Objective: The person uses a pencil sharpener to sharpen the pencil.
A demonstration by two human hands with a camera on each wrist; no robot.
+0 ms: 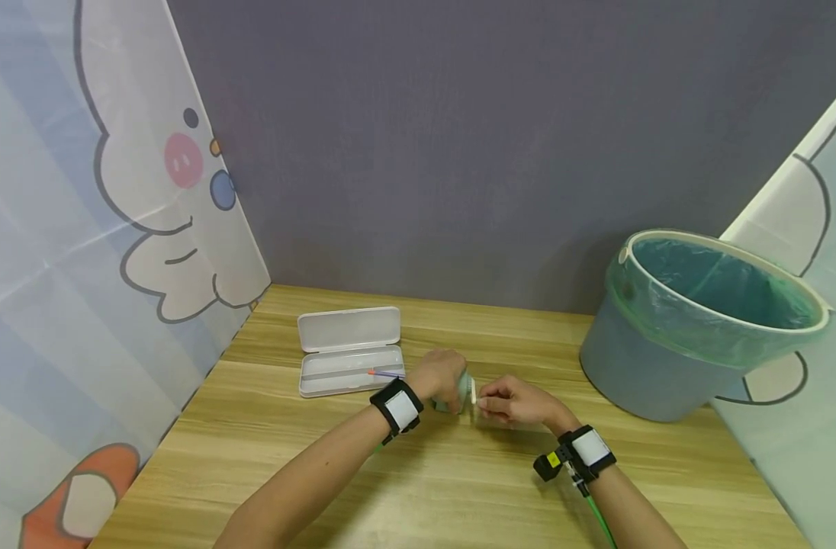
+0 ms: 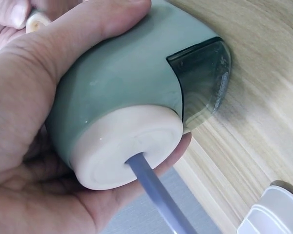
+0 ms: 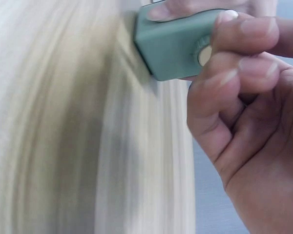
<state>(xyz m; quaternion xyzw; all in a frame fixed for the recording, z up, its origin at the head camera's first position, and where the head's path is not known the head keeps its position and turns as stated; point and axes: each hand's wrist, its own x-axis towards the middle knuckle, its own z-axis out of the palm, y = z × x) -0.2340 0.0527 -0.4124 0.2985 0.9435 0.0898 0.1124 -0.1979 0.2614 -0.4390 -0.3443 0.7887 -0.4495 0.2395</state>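
My left hand (image 1: 442,374) grips a green hand-crank pencil sharpener (image 2: 122,73) just above the wooden table. A purple pencil (image 2: 158,195) is inserted in the hole of its pale round front (image 2: 107,151), and the pencil's orange end (image 1: 372,372) points left in the head view. The sharpener's dark clear shavings window (image 2: 202,80) shows in the left wrist view. At the sharpener's other end, my right hand (image 1: 521,402) pinches the cream crank knob (image 2: 36,23) between thumb and fingers. Those fingers mostly hide the crank in the right wrist view.
A white pencil case (image 1: 349,389) lies with its lid (image 1: 349,329) raised, left of my left hand. To the right stands a grey bin (image 1: 631,358) lined with a green bag (image 1: 720,335). A dark panel (image 1: 445,152) borders the table's back edge.
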